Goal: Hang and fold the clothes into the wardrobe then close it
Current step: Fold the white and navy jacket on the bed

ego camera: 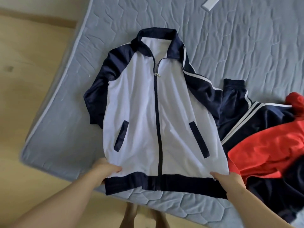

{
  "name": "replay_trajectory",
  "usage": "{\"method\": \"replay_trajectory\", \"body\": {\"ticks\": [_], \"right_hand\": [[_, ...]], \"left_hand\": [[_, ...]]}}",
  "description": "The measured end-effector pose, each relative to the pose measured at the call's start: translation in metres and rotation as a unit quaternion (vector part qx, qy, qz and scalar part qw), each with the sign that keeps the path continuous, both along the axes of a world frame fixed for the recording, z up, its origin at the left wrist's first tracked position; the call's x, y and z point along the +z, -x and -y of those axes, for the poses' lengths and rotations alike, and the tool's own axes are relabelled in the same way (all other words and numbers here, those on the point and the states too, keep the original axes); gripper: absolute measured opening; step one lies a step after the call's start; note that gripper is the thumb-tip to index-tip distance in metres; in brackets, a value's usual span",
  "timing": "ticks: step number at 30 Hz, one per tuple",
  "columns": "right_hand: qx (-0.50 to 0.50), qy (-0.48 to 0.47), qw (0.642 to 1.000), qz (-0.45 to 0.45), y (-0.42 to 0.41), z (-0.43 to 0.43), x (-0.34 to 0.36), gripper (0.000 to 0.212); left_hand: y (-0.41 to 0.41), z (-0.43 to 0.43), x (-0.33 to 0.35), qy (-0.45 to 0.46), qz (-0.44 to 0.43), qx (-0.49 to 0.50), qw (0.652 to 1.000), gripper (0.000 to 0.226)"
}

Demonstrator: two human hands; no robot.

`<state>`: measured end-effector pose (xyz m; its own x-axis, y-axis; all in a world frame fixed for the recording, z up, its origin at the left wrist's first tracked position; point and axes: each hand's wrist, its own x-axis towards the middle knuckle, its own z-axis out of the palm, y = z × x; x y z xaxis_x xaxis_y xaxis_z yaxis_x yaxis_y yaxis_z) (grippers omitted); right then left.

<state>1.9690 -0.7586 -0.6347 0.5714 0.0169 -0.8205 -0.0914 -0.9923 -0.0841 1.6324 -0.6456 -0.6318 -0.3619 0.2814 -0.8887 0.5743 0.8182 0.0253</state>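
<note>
The jacket (pixel 148 112) lies flat, front up, on the mattress (pixel 230 38), its long axis running from the hem away to the collar. The left hand (pixel 107 170) and right hand (pixel 228 180) each pinch a hem corner (equally near), so any fold likely travels toward the collar.

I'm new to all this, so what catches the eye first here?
A white and navy zip jacket lies spread face-up in the middle of a pale blue quilted mattress. The left hand and right hand each hold its dark hem at the near edge. To the right, a bright red garment lies heaped on navy striped clothes.
</note>
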Motion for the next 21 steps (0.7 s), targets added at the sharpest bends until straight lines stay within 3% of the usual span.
{"method": "replay_trajectory", "body": {"ticks": [3,8,16,21], "right_hand": [[0.139,0.071,0.986,0.053,0.014,0.002,0.000,0.060],[0.189,-0.035,0.981,0.026,0.051,-0.040,0.004,0.063],[0.179,-0.120,0.974,-0.068,0.133,-0.126,-0.013,0.052],[0.173,-0.138,0.972,-0.077,0.184,-0.172,-0.039,0.051]], "left_hand": [[0.005,0.003,0.000,-0.017,0.047,-0.018,0.999,0.037],[0.010,-0.024,-0.017,-0.067,0.000,-0.076,0.995,0.053],[0.035,-0.100,-0.054,-0.152,0.026,0.065,0.986,0.025],[0.052,-0.154,-0.075,-0.182,0.055,0.288,0.938,0.032]]}}
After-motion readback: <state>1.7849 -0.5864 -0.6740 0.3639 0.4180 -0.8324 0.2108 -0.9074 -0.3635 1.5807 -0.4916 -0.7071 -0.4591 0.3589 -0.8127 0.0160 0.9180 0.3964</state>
